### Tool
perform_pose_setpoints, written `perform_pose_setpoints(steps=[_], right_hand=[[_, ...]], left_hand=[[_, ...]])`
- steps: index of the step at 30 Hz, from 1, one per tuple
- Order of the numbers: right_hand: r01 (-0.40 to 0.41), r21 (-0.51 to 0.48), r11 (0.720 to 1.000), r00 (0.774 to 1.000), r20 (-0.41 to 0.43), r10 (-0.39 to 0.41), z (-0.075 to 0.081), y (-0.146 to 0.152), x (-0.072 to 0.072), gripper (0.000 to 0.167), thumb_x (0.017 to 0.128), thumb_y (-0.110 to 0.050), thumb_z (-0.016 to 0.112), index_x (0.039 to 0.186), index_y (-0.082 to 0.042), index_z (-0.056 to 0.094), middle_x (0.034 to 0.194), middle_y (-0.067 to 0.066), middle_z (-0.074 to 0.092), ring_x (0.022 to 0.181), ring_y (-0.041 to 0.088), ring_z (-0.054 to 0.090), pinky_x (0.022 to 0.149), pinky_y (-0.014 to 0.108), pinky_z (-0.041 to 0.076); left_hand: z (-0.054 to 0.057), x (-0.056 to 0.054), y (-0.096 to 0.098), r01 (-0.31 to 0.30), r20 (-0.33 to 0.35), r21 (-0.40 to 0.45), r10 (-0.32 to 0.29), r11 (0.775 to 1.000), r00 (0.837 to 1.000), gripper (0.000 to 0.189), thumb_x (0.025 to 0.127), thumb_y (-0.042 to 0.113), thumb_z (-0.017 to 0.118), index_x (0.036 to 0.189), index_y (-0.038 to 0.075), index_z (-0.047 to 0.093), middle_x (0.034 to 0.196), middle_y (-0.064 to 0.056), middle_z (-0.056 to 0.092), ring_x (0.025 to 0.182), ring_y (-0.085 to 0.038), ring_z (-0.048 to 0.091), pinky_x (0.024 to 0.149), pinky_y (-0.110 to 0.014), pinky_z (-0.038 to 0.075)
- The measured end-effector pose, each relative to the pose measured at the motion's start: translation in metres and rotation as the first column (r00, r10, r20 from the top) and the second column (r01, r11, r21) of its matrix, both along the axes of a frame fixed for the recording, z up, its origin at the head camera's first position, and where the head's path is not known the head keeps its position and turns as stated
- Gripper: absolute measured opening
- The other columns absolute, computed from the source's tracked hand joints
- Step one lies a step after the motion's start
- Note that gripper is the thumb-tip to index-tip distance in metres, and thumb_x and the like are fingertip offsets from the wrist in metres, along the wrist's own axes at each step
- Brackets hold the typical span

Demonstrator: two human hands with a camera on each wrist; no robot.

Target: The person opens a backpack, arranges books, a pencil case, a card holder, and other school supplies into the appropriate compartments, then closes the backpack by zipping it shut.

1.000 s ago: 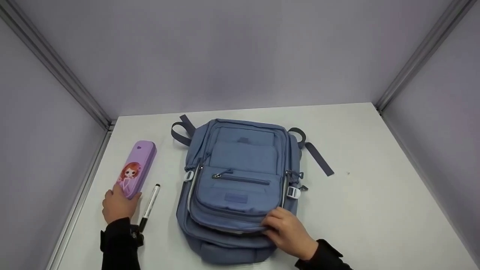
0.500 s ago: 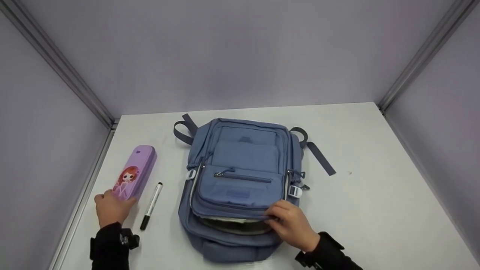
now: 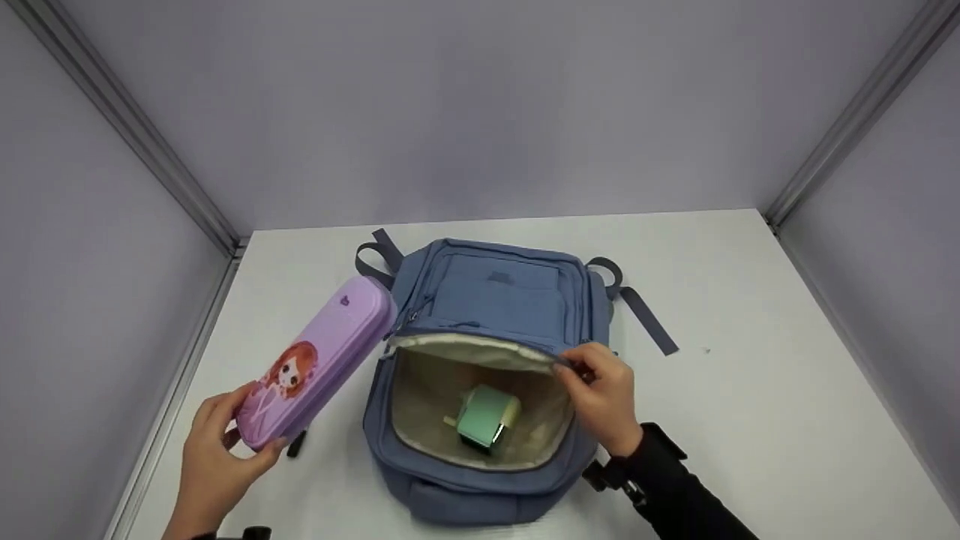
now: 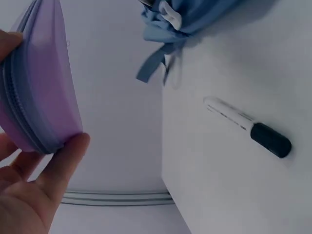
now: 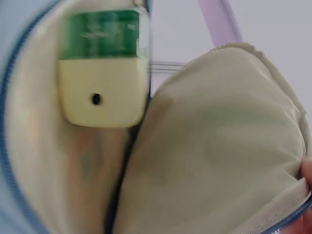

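My left hand (image 3: 221, 454) grips the lower end of a purple zippered pencil case (image 3: 330, 345) printed with a red-haired doll. The case is raised off the table and tilted, its far end overlapping the backpack's left side in the head view. My right hand (image 3: 606, 390) pinches the edge of the front flap of a blue backpack (image 3: 495, 300) and holds the pocket open. Inside, against the beige lining (image 5: 209, 131), sits a green and cream pencil sharpener (image 3: 486, 415) with a round hole (image 5: 96, 99). Both hands grip with thumb and fingers.
A white marker (image 4: 243, 124) with a black cap lies on the white table (image 3: 750, 420), mostly behind the pencil case in the head view. Dark straps (image 3: 649, 321) spread from the backpack's upper corners. Grey panels (image 3: 480, 112) enclose the table on three sides.
My left hand has lifted the pencil case off the table and brought it right, towards the backpack. My right hand has pulled the flap up and back, exposing the pocket and the pencil sharpener.
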State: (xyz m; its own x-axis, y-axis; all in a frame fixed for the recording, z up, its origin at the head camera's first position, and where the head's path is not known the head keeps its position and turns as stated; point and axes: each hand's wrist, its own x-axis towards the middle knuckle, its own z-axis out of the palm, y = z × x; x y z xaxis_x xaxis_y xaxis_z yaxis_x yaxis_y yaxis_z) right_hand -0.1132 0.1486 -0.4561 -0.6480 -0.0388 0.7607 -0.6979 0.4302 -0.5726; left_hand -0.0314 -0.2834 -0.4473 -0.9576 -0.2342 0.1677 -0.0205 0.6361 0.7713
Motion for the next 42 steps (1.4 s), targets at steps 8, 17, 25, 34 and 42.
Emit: perform_pose_setpoints(steps=[8, 17, 25, 34, 42], right_hand=[[0.065, -0.064, 0.996, 0.993, 0.1, -0.058, 0.022, 0.0, -0.02, 0.01, 0.075, 0.013, 0.073, 0.081, 0.006, 0.069, 0.073, 0.018, 0.065, 0.063, -0.003, 0.053, 0.06, 0.01, 0.044], [0.082, -0.145, 0.986, 0.996, 0.047, -0.076, 0.024, -0.006, -0.025, 0.012, 0.074, 0.015, 0.071, 0.081, 0.007, 0.068, 0.072, 0.019, 0.063, 0.064, -0.004, 0.05, 0.059, 0.01, 0.041], [0.065, -0.165, 0.984, 0.997, -0.035, -0.071, 0.015, -0.011, -0.018, 0.016, 0.071, 0.018, 0.069, 0.08, 0.005, 0.069, 0.074, 0.016, 0.063, 0.065, 0.003, 0.05, 0.057, 0.017, 0.04], [-0.007, -0.172, 0.985, 0.999, -0.043, -0.001, 0.009, -0.012, -0.006, 0.005, 0.081, 0.007, 0.073, 0.082, 0.004, 0.069, 0.076, 0.016, 0.062, 0.064, 0.009, 0.052, 0.057, 0.021, 0.041], [-0.035, -0.128, 0.991, 0.999, -0.042, 0.03, 0.003, -0.009, 0.0, 0.022, 0.071, 0.019, 0.072, 0.084, 0.002, 0.07, 0.078, 0.015, 0.063, 0.064, 0.013, 0.052, 0.057, 0.023, 0.04]], left_hand=[[0.01, 0.03, 0.014, 0.258, -0.127, 0.096, -0.246, 0.961, 0.961, 0.078, 0.055, -0.008, 0.086, 0.129, -0.003, 0.06, 0.114, 0.005, 0.055, 0.098, -0.001, 0.055, 0.076, -0.012, 0.053], [-0.01, -0.002, 0.066, 0.217, 0.289, -0.202, -0.154, 0.955, 0.945, 0.077, 0.064, 0.028, 0.091, 0.128, -0.001, 0.061, 0.115, -0.012, 0.057, 0.101, -0.021, 0.058, 0.092, -0.042, 0.052], [-0.031, -0.042, 0.12, 0.193, 0.172, -0.235, -0.155, 0.953, 0.973, 0.078, 0.07, 0.035, 0.089, 0.128, -0.007, 0.058, 0.107, -0.017, 0.053, 0.092, -0.023, 0.056, 0.083, -0.044, 0.051], [-0.045, -0.07, 0.156, 0.124, 0.035, -0.202, -0.119, 0.972, 0.992, 0.083, 0.065, 0.035, 0.092, 0.123, -0.013, 0.057, 0.115, -0.029, 0.05, 0.102, -0.038, 0.061, 0.088, -0.05, 0.054], [-0.054, -0.083, 0.174, 0.209, -0.067, -0.192, -0.225, 0.959, 0.972, 0.096, 0.07, 0.022, 0.089, 0.142, -0.016, 0.038, 0.128, -0.042, 0.041, 0.111, -0.05, 0.057, 0.089, -0.052, 0.054]])
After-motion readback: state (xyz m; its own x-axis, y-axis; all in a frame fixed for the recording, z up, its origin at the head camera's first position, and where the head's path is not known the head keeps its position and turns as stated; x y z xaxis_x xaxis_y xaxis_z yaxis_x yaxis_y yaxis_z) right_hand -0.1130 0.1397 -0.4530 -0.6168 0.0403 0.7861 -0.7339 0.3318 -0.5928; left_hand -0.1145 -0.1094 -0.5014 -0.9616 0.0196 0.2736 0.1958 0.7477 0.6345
